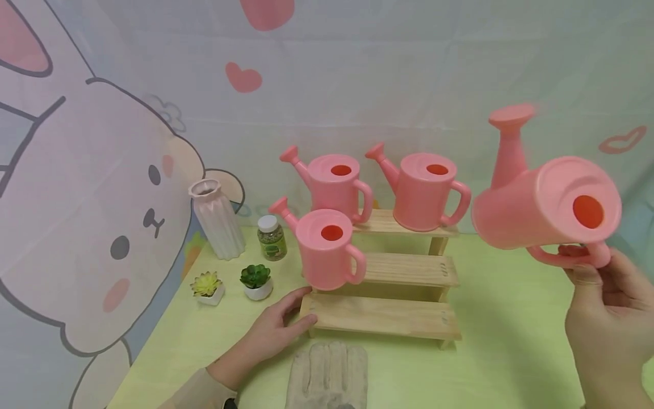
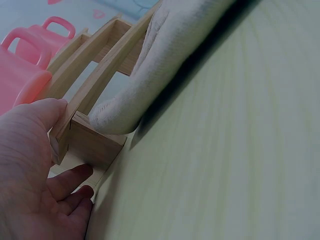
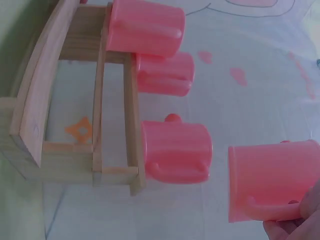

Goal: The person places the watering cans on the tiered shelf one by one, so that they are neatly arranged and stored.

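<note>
My right hand pinches the handle of a pink watering can, raised in the air to the right of a three-step wooden stand. That can is tilted, its round orange opening facing me and its spout pointing up. With my left hand I grip the left end of the stand's lowest step; in the left wrist view the thumb lies on the board and the fingers are beside the leg. Two similar watering cans, a left one and a right one, stand on the top step. Another watering can stands on the middle step's left end.
A grey glove lies before the stand. On the left are a white ribbed vase, a lidded jar, a green succulent and a yellow succulent. A printed cloth hangs behind the table.
</note>
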Demonstrator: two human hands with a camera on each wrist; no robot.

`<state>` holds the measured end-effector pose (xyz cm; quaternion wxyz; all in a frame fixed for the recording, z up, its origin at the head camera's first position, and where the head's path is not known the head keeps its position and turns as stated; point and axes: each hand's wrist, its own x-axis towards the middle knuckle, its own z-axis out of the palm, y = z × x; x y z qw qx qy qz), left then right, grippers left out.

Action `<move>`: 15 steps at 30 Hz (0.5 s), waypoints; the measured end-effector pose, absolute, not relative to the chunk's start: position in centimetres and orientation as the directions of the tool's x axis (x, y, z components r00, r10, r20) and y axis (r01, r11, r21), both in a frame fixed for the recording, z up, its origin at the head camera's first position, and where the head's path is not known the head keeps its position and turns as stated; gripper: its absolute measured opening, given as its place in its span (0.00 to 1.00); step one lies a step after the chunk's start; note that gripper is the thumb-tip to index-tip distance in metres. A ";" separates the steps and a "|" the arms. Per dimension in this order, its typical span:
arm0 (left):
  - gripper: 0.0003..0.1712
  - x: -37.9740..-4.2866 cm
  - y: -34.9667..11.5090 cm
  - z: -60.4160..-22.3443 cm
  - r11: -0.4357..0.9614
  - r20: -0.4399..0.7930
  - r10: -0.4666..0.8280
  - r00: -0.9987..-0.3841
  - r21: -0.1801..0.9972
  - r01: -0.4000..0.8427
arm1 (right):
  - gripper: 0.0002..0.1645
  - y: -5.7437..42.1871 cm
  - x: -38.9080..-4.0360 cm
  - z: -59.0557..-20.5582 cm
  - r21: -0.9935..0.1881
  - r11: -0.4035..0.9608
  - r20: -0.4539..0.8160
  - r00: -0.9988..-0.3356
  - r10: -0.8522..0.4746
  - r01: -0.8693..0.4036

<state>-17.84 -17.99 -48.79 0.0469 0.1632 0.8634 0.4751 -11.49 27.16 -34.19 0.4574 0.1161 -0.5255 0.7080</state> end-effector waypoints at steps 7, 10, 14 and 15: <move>0.36 -17.9 -18.1 -49.0 0.500 0.080 0.327 -0.942 0.831 0.244 | 0.14 24.6 -10.9 -35.0 -0.788 0.326 0.615 -0.641 0.460 -0.522; 0.36 -17.9 -18.1 -49.0 0.501 0.078 0.326 -0.942 0.831 0.242 | 0.16 23.9 -11.0 -35.9 -0.802 0.444 0.581 -0.692 0.429 -0.399; 0.35 -17.9 -18.1 -49.0 0.495 0.081 0.328 -0.941 0.834 0.244 | 0.18 23.3 -11.4 -37.2 -0.790 0.499 0.570 -0.724 0.387 -0.356; 0.35 -17.9 -18.1 -49.0 0.493 0.082 0.328 -0.941 0.835 0.244 | 0.19 23.2 -11.5 -37.5 -0.788 0.501 0.571 -0.729 0.377 -0.359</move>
